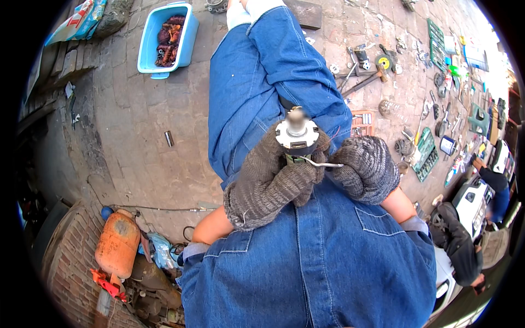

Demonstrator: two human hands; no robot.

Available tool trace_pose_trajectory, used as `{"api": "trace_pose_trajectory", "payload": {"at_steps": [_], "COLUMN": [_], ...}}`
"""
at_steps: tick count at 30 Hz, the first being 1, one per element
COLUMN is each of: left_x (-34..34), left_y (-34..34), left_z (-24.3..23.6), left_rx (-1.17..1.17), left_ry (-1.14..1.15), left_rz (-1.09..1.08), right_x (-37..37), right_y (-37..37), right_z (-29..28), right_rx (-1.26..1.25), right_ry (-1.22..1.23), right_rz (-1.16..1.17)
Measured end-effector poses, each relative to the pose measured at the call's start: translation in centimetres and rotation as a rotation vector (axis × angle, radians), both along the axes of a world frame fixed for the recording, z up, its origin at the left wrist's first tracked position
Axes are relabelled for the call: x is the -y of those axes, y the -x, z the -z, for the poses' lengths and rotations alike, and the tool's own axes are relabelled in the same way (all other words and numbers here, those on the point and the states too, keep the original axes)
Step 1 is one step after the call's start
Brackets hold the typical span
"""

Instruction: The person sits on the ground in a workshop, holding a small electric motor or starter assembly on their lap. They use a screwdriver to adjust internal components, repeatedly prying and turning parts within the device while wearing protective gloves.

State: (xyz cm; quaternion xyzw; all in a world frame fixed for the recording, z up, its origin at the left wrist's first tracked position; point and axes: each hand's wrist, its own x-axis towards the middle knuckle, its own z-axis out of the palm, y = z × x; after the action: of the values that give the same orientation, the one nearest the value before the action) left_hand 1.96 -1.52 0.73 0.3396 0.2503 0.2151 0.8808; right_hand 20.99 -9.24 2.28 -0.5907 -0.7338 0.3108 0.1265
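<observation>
My left hand (270,177), in a grey knitted glove, is closed around a small electric motor (297,138) with a whitish metal end and a blurred round shaft pointing up. Above my lap, the motor stands roughly upright. My right hand (367,168), gloved alike, is closed in a fist on a thin bent metal rod (326,164). The rod reaches left to the motor's lower side, beside my left fingers; whether its tip touches cannot be made out. Fine reddish wires show by the motor's right side.
A light-blue basin (188,41) holding copper-coloured coils stands far left. A metal cylinder (169,139) lies on the brick floor. At right are a hammer (365,82), an angle grinder (383,62) and green socket trays (426,156). An orange tank (117,244) sits lower left; people are far right.
</observation>
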Motion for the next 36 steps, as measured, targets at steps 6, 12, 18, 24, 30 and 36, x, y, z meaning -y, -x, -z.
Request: {"api": "trace_pose_trajectory", "payload": {"at_steps": [6, 12, 18, 24, 30, 36], "left_x": [0.1, 0.1, 0.6, 0.2, 0.4, 0.0], "left_y": [0.3, 0.6, 0.3, -1.2, -1.6, -0.5], "left_z": [0.4, 0.5, 0.7, 0.4, -0.1, 0.4], "left_rx": [-0.004, -0.057, -0.201, -0.354, -0.378, -0.325], "left_ry": [0.027, 0.041, -0.113, -0.378, -0.196, -0.338], "left_rz": [-0.034, -0.009, -0.072, -0.155, -0.252, -0.211], "right_x": [0.2, 0.0, 0.4, -0.1, -0.9, -1.7], "right_y": [-0.4, -0.2, 0.1, 1.5, 1.4, 0.6], "right_z": [0.2, -0.1, 0.1, 0.3, 0.4, -0.7], "right_rx": [-0.068, -0.051, -0.017, 0.030, -0.043, -0.449], "right_ry": [0.009, 0.030, 0.015, 0.001, -0.071, 0.355], "right_rz": [0.016, 0.004, 0.013, 0.070, 0.025, 0.009]}}
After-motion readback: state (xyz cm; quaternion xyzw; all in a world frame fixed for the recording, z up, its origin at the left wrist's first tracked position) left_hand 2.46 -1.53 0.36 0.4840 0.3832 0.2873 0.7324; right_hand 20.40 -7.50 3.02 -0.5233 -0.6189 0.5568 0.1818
